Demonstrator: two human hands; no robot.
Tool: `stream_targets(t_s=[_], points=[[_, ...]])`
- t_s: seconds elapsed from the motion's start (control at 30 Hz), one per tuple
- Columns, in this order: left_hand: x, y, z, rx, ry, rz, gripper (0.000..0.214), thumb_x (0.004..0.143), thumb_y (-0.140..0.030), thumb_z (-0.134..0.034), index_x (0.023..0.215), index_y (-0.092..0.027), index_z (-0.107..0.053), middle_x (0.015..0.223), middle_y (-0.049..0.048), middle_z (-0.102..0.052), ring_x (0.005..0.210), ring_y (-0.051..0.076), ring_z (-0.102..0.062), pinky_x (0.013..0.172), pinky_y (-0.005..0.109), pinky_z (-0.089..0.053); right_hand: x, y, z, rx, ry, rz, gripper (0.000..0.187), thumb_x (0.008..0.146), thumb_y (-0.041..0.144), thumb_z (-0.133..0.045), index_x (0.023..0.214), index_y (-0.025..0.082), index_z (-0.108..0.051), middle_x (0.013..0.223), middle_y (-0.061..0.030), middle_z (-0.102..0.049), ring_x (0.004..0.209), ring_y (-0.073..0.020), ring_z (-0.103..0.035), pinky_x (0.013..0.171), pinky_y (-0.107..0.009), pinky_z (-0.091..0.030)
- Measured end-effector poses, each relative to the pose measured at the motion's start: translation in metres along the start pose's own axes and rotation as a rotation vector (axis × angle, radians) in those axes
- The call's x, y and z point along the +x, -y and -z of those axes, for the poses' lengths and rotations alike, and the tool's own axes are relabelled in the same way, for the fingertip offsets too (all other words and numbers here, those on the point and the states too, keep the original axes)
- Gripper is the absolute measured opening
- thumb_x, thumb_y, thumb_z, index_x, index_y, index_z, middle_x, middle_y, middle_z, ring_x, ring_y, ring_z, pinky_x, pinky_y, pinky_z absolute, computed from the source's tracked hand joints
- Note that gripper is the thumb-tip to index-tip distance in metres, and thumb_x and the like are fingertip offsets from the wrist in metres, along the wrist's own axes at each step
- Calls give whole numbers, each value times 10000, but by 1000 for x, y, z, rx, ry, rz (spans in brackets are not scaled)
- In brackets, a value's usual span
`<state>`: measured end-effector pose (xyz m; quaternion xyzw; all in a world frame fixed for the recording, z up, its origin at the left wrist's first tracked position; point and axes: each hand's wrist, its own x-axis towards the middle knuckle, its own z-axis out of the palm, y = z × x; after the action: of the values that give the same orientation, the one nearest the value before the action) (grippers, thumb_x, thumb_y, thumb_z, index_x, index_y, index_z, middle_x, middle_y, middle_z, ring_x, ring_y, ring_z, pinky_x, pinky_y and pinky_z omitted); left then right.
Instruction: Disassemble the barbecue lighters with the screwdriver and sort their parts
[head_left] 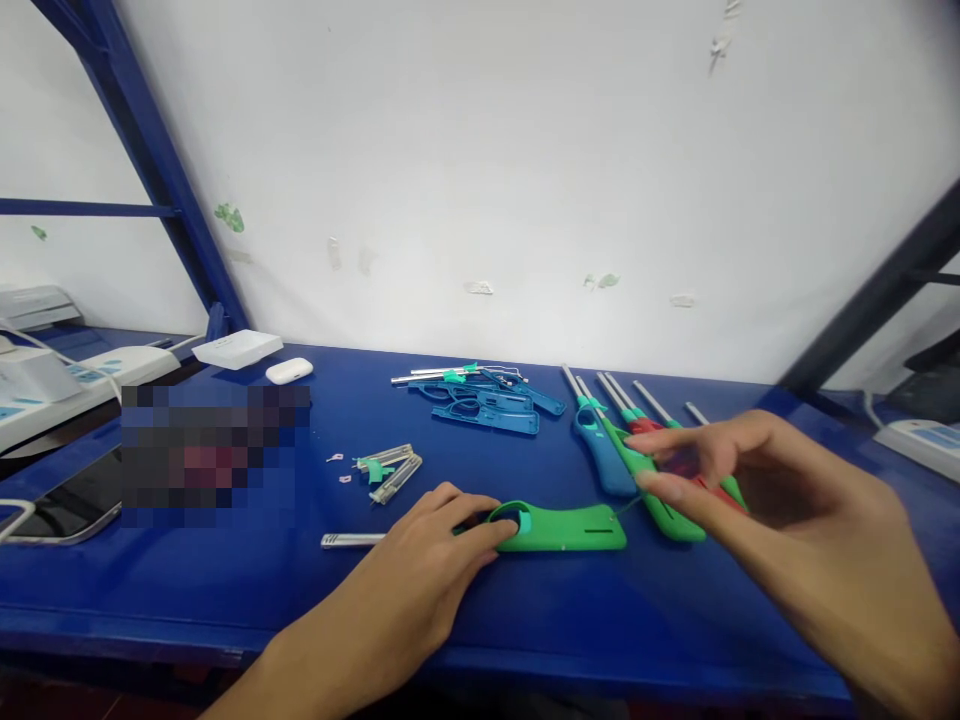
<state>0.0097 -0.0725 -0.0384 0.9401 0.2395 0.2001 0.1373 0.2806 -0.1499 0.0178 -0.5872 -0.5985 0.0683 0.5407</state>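
Note:
My left hand (442, 540) is closed around the neck of a green long-nosed lighter (574, 528) lying on the blue table, thumb and fingers at its teal trigger (523, 523). The lighter's metal tube (352, 541) points left out from under the hand. My right hand (780, 500) is raised to the right, thumb and fingers bent towards each other around a blurred, thin-shafted tool (628, 505). Its thin end reaches the lighter's right end; its handle is mostly hidden. Behind this hand lie several lighters, including a blue one (606, 455) and a green one (671, 515).
Opened blue lighter shells (491, 410) and metal tubes (420, 377) lie at the back. Clear fuel tanks (396, 478) and small pink pieces (345, 479) are left of centre. A white earbud case (289, 371), a white box (238, 348) and a phone (67, 500) are further left.

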Motion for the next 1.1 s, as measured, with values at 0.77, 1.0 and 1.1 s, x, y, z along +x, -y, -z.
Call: stream_targets(t_s=[0.77,1.0,1.1], points=[[-2,6,-5,46,-59,-41,396,1098,-134,-483,1441,-288,-607,1427,36,-656,1288,233,-594,1144,447,-526,2,-2,1,-28,90,75,169,1019,458,-648,1150,422,-748,1173,51,-778,1034,-186,-727,838,-297,-554],[-1,4,-4,62,-57,-46,382,1095,-132,-484,1421,-271,-626,1411,43,-673,1270,244,-611,1139,472,-535,4,-9,0,-39,20,51,139,934,456,-775,1029,378,-711,1045,43,-710,1004,-198,-700,856,-331,-514],[-2,4,-4,61,-57,-43,389,1093,-126,-487,1426,-277,-621,1412,36,-672,1271,239,-611,1130,465,-543,3,-9,2,-29,98,18,259,1008,468,-673,1265,436,-687,1182,38,-754,1058,-202,-710,871,-332,-530]])
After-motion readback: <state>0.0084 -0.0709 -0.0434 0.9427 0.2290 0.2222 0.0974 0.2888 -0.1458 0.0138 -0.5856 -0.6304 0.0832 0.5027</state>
